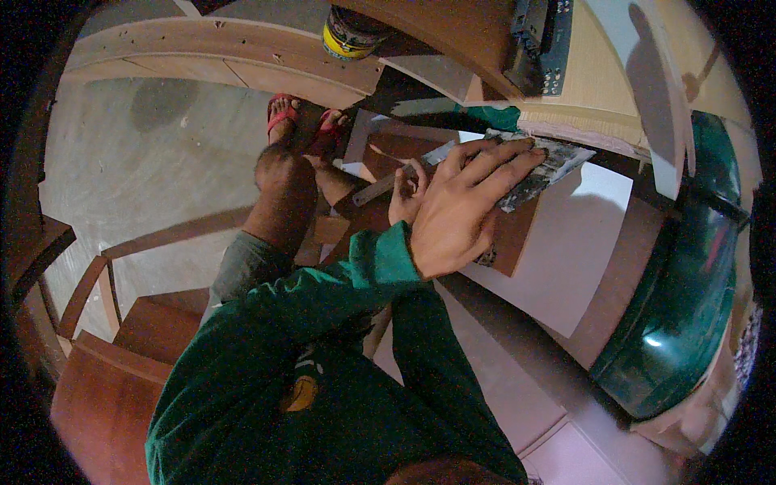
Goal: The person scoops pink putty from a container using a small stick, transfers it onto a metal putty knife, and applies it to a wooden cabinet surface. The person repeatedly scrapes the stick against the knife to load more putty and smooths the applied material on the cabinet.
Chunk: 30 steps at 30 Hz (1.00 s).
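Observation:
My left hand (461, 206) reaches across in a green sleeve, its fingers laid along a flat, putty-smeared scraper blade (558, 166). The blade lies against the pale, rough edge of a wooden panel (582, 129). Partly hidden behind the left hand, my right hand (406, 194) has its fingers curled beside a narrow grey strip (376, 190); what it grips, if anything, is unclear. Beneath my hands, a brown board (519, 242) rests over a white sheet (578, 250).
A dark tub with a yellow band (349, 40) stands at the far side near a long wooden frame (267, 52). To the right is a glossy green curved object (675, 283). Red-brown wooden pieces (121, 372) sit at lower left. My legs (275, 206) extend over the concrete floor (137, 153).

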Motion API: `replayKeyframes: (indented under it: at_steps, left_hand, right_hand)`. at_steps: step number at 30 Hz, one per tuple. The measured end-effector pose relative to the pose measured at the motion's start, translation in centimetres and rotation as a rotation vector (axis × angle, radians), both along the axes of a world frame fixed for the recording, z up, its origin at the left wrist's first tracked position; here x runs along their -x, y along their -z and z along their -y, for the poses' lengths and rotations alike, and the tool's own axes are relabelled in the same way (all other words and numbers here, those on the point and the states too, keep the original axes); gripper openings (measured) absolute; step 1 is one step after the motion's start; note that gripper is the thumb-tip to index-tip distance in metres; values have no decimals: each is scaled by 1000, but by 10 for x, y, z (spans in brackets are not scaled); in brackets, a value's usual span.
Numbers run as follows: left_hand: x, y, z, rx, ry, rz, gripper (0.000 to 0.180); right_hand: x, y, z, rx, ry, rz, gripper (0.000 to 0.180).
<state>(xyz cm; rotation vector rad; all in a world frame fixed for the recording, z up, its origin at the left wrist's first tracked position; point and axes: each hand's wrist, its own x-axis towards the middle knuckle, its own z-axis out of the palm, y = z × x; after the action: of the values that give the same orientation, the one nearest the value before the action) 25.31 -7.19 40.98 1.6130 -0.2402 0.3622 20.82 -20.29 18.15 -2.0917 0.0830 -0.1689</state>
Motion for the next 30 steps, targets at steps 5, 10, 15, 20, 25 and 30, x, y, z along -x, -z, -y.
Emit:
replayKeyframes:
  at_steps: [5,10,15,20,25,30]
  left_hand:
    - [-11,-6,-6,44,-70,56,84]
    - [-11,-4,7,12,-75,31,87]
    - [-1,-7,-1,-20,-44,36,84]
    - [-15,-17,1,15,-152,61,84]
    - [-10,-31,13,-9,-124,35,86]
    - [1,-28,9,-80,-68,21,87]
  right_hand:
    - [-2,2,-1,-15,-14,-9,35]
    - [-4,3,-3,-31,-24,-20,35]
    - [-5,1,-7,-54,-26,-56,35]
    - [-5,-3,-8,-73,-25,-80,35]
    - [-10,0,-14,-101,-38,-83,35]
    - [-13,17,-8,-114,-52,-57,35]
